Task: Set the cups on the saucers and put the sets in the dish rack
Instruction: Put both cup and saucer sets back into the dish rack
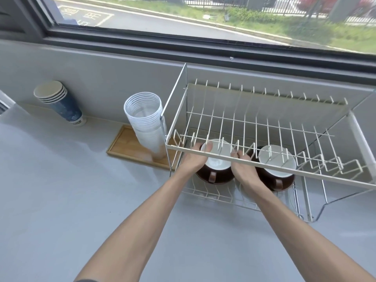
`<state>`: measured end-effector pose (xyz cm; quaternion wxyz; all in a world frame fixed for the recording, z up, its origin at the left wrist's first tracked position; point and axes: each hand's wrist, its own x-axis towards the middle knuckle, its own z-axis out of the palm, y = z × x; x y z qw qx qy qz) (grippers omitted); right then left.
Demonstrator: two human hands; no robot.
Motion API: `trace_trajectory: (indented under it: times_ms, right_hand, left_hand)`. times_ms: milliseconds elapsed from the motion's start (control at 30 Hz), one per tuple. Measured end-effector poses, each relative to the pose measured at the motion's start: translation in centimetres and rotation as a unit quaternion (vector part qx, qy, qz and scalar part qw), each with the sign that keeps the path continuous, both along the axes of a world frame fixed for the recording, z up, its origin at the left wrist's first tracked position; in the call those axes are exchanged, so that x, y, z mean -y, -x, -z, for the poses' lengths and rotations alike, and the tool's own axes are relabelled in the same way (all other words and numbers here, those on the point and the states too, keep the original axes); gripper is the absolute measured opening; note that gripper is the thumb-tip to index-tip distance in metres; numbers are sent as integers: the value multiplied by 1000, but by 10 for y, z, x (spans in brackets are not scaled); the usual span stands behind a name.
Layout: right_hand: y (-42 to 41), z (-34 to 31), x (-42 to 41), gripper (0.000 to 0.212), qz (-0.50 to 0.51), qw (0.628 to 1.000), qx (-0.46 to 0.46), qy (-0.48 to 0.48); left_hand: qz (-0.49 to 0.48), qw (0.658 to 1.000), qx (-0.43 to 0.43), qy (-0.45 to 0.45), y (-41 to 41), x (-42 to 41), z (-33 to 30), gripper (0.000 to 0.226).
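Observation:
Two brown cups with white insides stand on the lower shelf of a white wire dish rack [264, 164]. The left cup [217, 161] sits on a brown saucer [215, 181], handle facing me. My left hand [196, 157] grips its left side and my right hand [244, 169] holds its right side. The right cup [277, 161] rests on its own brown saucer [284, 186], untouched. The upper rack tier partly hides both cups and my fingertips.
A stack of clear plastic cups [146, 123] stands on a wooden tray [126, 147] just left of the rack. A stack of blue paper cups [61, 102] leans by the wall. The grey countertop [81, 200] spreads in front; a window runs behind.

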<state>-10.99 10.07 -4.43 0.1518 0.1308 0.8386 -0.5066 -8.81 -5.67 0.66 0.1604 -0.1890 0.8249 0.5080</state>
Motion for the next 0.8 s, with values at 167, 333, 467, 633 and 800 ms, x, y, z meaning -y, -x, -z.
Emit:
trace_trajectory:
  times_ms: [167,333,467,633,800]
  right_hand:
    - [-4,-11,0,45,-28,998,-19,-48]
    - [-16,-26,-2,53,-72,993,-37,-88]
    - [-26,-35,-6,48,-92,989,-1,-114]
    - [-48,-56,-10,40,-132,984,15,-116]
    - [-71,-77,-16,23,-174,972,3,-155]
  left_hand:
    - [28,999,1,41,-4,1,-4,62]
    - [54,995,3,78,-16,5,-7,56]
    - [80,990,12,119,-27,6,-13,49]
    - [109,982,20,153,-45,2,-25,50]
    - [158,965,1,210,-64,-2,-38,43]
